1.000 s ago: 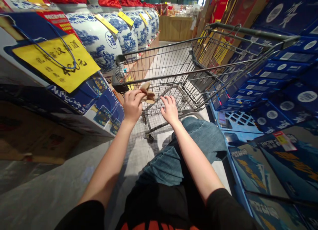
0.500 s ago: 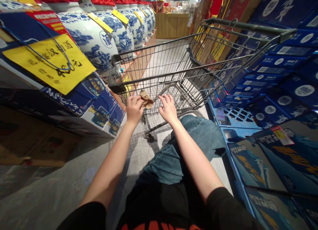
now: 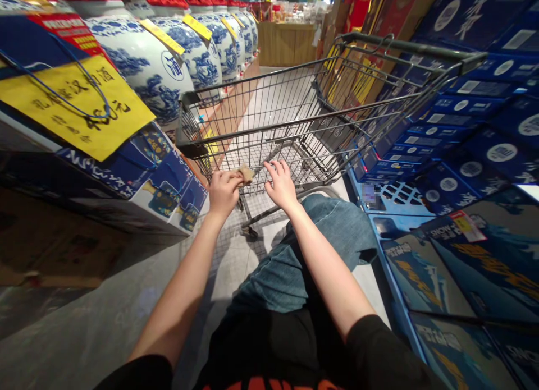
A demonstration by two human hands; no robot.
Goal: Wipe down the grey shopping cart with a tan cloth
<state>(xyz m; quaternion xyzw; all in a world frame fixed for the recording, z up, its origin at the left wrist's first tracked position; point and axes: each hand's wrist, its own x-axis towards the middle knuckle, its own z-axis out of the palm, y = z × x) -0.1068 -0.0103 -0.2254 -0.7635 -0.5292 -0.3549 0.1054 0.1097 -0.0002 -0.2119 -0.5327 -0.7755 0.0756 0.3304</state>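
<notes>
A crumpled tan cloth (image 3: 245, 174) is pinched in the fingers of my left hand (image 3: 224, 195), close against the near side of a dark wire shopping cart (image 3: 252, 133). The cart stands crosswise in front of me, its handle at the upper right. My right hand (image 3: 281, 183) is beside the cart's lower wires with fingers spread and nothing in them. Whether its fingertips touch the wire I cannot tell.
Large blue-and-white jars (image 3: 162, 64) with red covers line the left side, behind boxes bearing a yellow price sign (image 3: 80, 104). Stacked blue boxes (image 3: 458, 120) rise on the right above a blue plastic pallet (image 3: 393, 196). A wooden counter (image 3: 286, 44) stands at the back.
The cloth in my left hand looks more bunched and smaller than before. My view has shifted slightly, so everything sits a little further left. My right hand keeps nearly the same pose.
</notes>
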